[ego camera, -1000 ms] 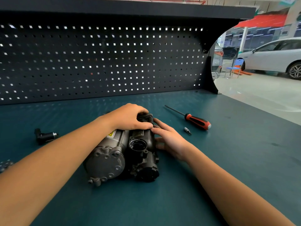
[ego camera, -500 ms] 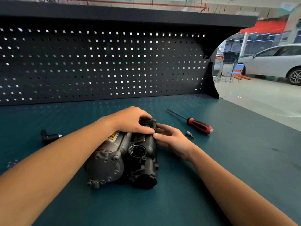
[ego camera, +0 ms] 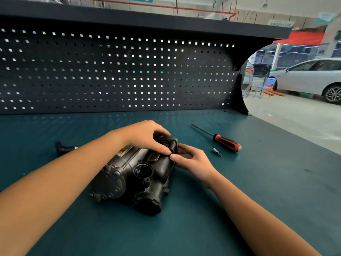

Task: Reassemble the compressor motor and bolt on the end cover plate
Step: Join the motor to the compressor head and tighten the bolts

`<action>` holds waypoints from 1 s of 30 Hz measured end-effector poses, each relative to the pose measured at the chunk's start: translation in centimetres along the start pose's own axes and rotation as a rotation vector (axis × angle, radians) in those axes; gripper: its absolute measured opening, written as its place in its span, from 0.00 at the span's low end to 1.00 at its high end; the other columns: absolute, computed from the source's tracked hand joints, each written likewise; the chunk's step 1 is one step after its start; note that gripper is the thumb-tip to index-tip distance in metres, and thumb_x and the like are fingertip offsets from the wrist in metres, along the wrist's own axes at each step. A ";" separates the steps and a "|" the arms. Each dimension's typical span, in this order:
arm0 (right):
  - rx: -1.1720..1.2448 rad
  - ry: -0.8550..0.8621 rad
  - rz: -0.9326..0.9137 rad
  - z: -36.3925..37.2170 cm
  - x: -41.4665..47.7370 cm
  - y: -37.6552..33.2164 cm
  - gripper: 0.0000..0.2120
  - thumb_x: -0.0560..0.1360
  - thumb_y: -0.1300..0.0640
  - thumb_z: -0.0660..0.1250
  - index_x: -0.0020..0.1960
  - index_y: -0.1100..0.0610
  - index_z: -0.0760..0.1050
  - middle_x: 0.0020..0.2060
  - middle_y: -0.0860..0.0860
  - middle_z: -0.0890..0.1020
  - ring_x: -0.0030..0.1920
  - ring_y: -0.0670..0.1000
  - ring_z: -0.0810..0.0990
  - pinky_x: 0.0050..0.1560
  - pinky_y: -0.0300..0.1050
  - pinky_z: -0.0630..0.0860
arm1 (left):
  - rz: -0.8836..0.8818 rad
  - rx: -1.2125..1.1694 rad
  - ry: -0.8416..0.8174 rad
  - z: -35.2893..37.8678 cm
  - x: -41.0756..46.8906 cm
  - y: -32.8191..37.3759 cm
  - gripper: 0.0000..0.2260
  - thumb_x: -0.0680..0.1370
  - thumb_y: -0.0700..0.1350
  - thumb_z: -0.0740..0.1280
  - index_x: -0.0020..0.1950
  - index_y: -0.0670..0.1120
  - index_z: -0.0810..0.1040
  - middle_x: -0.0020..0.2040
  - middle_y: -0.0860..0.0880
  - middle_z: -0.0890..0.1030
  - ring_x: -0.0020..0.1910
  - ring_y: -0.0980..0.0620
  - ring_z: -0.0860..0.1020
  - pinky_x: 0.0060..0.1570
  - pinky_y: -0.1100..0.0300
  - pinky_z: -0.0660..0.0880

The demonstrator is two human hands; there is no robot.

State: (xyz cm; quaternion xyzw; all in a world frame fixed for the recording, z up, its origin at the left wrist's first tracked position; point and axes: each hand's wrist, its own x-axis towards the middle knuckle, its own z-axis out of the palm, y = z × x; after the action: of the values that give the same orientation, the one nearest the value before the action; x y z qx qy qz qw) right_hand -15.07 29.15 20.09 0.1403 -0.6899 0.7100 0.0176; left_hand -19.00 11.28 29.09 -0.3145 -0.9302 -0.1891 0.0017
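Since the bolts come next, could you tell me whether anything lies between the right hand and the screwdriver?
Nothing visible does. The screwdriver lies on bare bench beyond the right hand; only the small bit sits just beside that path.

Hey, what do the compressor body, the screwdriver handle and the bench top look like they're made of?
Compressor body: looks like cast metal, dull grey-brown, going by its matte sheen, moulded ribs and bolt bosses.
Screwdriver handle: probably plastic with rubbery black grip panels over red; the shaft looks like steel.
Bench top: a dark teal mat or coating, matte with faint reflections; rubber or vinyl, hard to tell which.
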 end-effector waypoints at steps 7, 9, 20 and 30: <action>-0.041 0.025 -0.016 0.1 -0.3 -0.3 0.14 0.73 0.64 0.69 0.57 0.57 0.76 0.43 0.43 0.82 0.41 0.38 0.81 0.44 0.32 0.77 | -0.106 -0.138 0.252 -1.9 -5.7 -0.7 0.23 0.70 0.54 0.71 0.65 0.54 0.74 0.57 0.65 0.74 0.54 0.71 0.72 0.47 0.83 0.63; -0.066 0.027 -0.022 0.1 -0.3 -0.2 0.13 0.73 0.63 0.69 0.57 0.57 0.76 0.43 0.44 0.83 0.42 0.39 0.81 0.48 0.35 0.78 | -0.144 -0.147 0.327 -2.4 -9.5 -1.9 0.18 0.70 0.56 0.70 0.60 0.59 0.75 0.54 0.69 0.76 0.53 0.75 0.72 0.47 0.81 0.64; -0.035 0.061 -0.023 -0.9 0.5 0.7 0.12 0.69 0.61 0.70 0.51 0.52 0.78 0.46 0.45 0.83 0.40 0.40 0.83 0.35 0.34 0.79 | -0.791 0.079 0.374 -5.2 -29.9 -13.2 0.12 0.75 0.38 0.69 0.58 0.40 0.79 0.55 0.44 0.82 0.52 0.48 0.79 0.58 0.57 0.71; -0.097 0.083 -0.040 -1.2 1.0 1.4 0.10 0.71 0.62 0.68 0.50 0.51 0.78 0.46 0.43 0.81 0.38 0.35 0.81 0.34 0.31 0.78 | -0.766 0.177 0.360 -2.6 -32.2 -16.3 0.17 0.75 0.52 0.68 0.60 0.46 0.78 0.56 0.52 0.80 0.57 0.52 0.77 0.57 0.63 0.68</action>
State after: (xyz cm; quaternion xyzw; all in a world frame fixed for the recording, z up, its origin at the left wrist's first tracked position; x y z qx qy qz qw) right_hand -16.55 30.06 18.92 0.1234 -0.7191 0.6805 0.0670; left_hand -3.00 -20.39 21.89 0.0930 -0.9773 -0.1472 0.1206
